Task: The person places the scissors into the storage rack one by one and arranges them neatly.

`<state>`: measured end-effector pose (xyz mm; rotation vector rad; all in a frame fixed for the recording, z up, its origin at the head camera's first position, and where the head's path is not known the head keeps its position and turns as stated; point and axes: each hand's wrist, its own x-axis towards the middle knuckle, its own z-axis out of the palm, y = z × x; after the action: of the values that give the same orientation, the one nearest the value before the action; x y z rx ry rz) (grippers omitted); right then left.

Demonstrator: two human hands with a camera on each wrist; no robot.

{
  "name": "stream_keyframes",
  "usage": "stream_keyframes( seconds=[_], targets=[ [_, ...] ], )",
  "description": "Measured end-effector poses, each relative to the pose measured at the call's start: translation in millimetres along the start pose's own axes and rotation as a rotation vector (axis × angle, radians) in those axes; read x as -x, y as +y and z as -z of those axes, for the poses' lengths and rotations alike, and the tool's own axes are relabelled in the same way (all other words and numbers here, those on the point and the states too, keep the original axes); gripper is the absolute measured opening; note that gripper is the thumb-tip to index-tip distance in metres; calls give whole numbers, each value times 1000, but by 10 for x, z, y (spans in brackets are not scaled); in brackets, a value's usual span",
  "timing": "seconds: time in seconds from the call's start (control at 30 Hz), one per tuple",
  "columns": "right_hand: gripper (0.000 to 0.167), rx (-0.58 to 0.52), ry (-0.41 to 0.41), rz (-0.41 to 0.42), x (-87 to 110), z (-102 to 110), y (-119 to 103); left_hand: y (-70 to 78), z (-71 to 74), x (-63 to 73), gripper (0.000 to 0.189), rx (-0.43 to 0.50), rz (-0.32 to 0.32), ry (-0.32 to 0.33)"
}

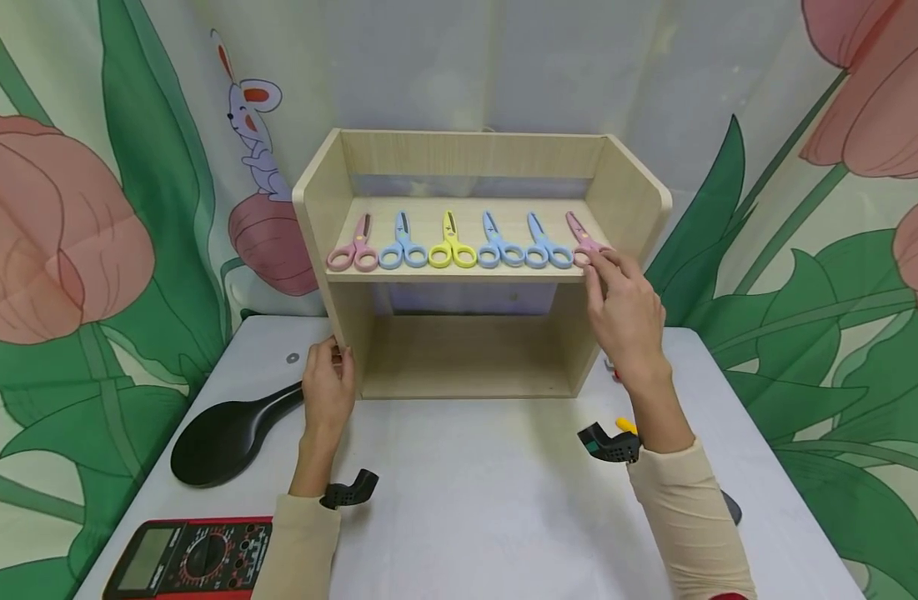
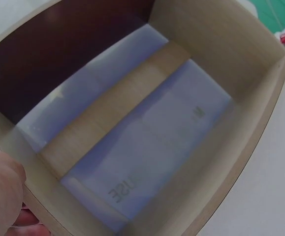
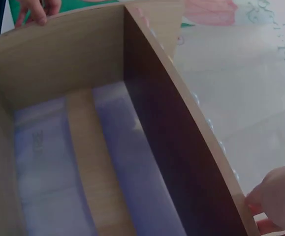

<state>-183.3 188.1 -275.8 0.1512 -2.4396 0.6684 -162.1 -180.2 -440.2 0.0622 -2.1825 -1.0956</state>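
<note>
A small light-wood two-tier shelf (image 1: pixel 474 147) stands on the table. Along its upper board lies a row of scissors: pink scissors (image 1: pixel 362 237) at the left end, then blue scissors (image 1: pixel 402 233), yellow scissors (image 1: pixel 448 233), two more blue pairs, and pink scissors (image 1: pixel 575 226) at the right end. My right hand (image 1: pixel 625 308) pinches a handle of the right-end pink scissors at the board's front edge. Low on the left side panel (image 2: pixel 48 216), my left hand (image 1: pixel 328 385) grips the front edge, its fingers partly hidden. The lower compartment holds nothing visible.
Left of the shelf lies a black ladle-like utensil (image 1: pixel 217 442), with a red-and-black multimeter (image 1: pixel 203 557) nearer the front. A small grey disc (image 1: pixel 293 357) lies behind the utensil. A yellow item (image 1: pixel 625 426) shows beside the right wrist. Printed curtains (image 1: pixel 504 67) hang behind.
</note>
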Motion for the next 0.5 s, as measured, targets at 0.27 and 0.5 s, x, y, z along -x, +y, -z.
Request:
stream_keyframes(
  seconds=[0.27,0.5],
  targets=[
    [45,-73,116,73,73,-33,72,24,77,-85,29,-67,-18,-67],
    [58,-202,167,142,463,-99,203,189,316,-125,24,-340,-78,-258]
  ],
)
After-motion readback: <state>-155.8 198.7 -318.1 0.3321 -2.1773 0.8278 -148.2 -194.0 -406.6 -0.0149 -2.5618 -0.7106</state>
